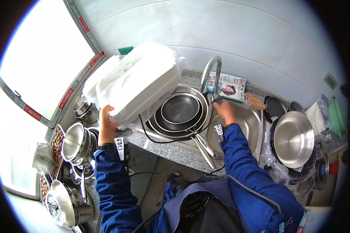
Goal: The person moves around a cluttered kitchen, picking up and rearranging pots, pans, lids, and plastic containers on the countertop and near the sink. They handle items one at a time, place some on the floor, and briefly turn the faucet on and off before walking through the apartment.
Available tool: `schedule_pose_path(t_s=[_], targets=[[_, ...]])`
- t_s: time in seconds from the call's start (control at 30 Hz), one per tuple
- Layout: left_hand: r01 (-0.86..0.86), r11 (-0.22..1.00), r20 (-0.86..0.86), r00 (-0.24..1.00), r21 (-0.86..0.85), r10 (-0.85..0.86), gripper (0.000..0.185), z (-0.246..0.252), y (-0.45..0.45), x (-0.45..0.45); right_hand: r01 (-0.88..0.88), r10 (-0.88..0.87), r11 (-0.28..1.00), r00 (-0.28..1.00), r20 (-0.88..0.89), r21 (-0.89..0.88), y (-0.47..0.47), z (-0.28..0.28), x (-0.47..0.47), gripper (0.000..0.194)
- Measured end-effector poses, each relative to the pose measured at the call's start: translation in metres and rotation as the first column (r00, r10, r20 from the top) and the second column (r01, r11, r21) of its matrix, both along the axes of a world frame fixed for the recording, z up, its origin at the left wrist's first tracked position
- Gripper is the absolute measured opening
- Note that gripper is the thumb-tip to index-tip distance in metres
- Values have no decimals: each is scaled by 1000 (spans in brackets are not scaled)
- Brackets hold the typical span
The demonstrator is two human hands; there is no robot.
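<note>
My left hand [107, 123] grips the near left corner of a white lidded plastic container [140, 90] wrapped in clear plastic, which is tilted over the left end of the counter. Nested frying pans [180, 109] with dark interiors rest over the left side of the steel sink [248, 128], their metal handles [204, 148] pointing towards me. To the right of these pans, my right hand [226, 111] is closed around a dark object [219, 100] near the base of the tap [205, 74]. A black cable loops across the pans; its exact path at my right hand is unclear.
Stacked steel pans [73, 142] and a large pot [70, 204] stand at left. A hammered steel pan [294, 139] lies on plastic-wrapped cookware at right. Wooden-handled items [255, 102] and a printed magazine [232, 87] are behind the sink. Grey cables cross before my body.
</note>
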State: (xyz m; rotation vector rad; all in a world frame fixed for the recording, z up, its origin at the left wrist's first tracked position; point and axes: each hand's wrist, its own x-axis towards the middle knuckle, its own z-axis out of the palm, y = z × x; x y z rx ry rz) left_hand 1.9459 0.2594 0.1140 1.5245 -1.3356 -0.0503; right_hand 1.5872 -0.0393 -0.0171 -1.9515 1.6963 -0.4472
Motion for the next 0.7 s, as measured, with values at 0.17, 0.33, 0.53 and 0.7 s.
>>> schedule_pose_path(t_s=[0.17,0.33,0.53,0.7], targets=[[59,993,-817,564,-101,-116,30,35,0,-8,-149,-422,782,588,690,605,3,-21,21,27],[-44,996,-826,562,-75,-37,37,43,3,-9,-174,-154,957,375,914,232,-7,-3,47,15],[50,992,-452,887,-112,-96,39,29,14,6,-369,-48,917,276,960,152,6,39,63,17],[-87,988,-640,768,-129,-16,39,45,28,12,-626,-2,765,231,973,151,43,54,87,24]])
